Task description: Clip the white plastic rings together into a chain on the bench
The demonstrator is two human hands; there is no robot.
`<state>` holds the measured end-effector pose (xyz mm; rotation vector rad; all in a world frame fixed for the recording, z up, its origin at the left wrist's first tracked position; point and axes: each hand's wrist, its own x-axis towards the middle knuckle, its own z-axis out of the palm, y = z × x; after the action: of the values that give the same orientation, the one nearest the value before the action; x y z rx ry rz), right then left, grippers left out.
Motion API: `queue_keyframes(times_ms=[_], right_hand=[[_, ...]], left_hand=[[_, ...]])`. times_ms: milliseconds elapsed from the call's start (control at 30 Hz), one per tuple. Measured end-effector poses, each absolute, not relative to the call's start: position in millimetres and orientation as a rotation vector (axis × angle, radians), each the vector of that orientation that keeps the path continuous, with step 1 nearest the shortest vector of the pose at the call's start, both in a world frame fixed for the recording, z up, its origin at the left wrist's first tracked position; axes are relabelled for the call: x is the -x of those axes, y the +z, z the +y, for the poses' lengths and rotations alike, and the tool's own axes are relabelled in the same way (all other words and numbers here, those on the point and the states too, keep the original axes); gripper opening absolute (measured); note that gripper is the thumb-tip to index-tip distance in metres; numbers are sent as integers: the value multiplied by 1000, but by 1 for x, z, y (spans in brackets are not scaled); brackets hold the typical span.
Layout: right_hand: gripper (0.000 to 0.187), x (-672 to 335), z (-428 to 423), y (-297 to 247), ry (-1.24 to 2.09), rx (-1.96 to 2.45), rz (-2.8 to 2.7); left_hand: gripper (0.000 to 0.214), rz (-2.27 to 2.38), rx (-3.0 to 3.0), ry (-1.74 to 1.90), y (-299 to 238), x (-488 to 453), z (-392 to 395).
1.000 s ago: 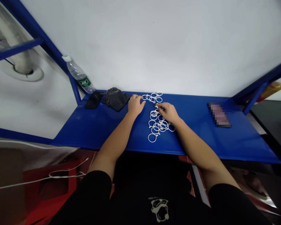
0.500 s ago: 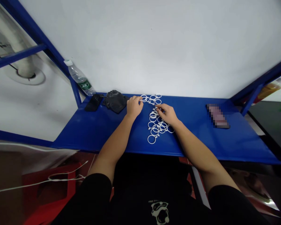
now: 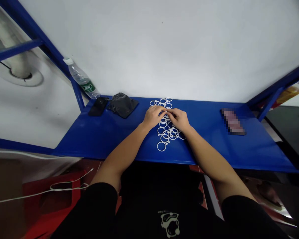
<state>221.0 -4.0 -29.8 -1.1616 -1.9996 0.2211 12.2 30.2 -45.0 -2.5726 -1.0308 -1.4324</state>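
White plastic rings with small knobs, which look like curtain rings [image 3: 168,133], lie overlapping in a loose band on the blue tabletop [image 3: 109,136]. Over the upper part of this band, my left hand [image 3: 153,117] and my right hand [image 3: 180,119] meet at the fingertips. Both are closed in a pinch on a small white part, seemingly of one ring; my fingers cover most of it. Beyond my hands, several more rings [image 3: 162,101] lie near the wall, partly hidden by my left fingers.
At the left back are a dark drawstring pouch [image 3: 123,104], a black flat object [image 3: 98,107] and a clear bottle [image 3: 83,79] leaning by the blue frame. A blurred phone-like object [image 3: 233,121] lies on the right. The white wall [image 3: 161,49] bounds the back.
My left hand has moved right, from beside the pouch to my right fingertips, and its fingers have closed in a pinch. My right hand stays nearly in place. The view has shifted slightly.
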Motion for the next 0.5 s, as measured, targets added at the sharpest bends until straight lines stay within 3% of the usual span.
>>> queue_keyframes(times_ms=[300, 500], right_hand=[[27, -215, -5, -29, 611, 1187, -1747], [31, -211, -5, -30, 674, 1178, -1732]], left_hand=[[11, -1018, 2593, -1440, -48, -12, 29], [9, -1136, 2587, -1423, -47, -14, 29]])
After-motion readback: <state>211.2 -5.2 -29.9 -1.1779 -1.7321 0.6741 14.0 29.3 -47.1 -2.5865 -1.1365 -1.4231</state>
